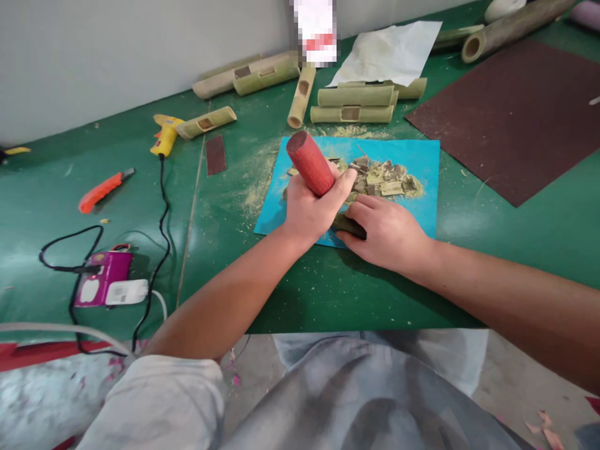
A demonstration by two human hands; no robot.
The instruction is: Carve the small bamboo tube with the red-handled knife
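My left hand (312, 203) is closed around a thick red rod (313, 161) with a rough surface, which leans up and to the left. Its lower end is hidden behind my fingers. Close beside it, my right hand (387, 232) grips a dark green bamboo tube (349, 225), mostly covered by both hands. Whether the rod touches the tube cannot be seen. Beneath both hands lies a blue sheet (426, 215). Broken bamboo chips (387, 178) and pale dust are heaped on it, just beyond my fingers.
Notched bamboo tubes (356, 97) lie at the back, some under white paper (382, 53). A yellow glue gun (165, 134), an orange utility knife (105, 190) and a purple power block (105, 275) with cords are on the left. A brown sheet (520, 119) covers the right.
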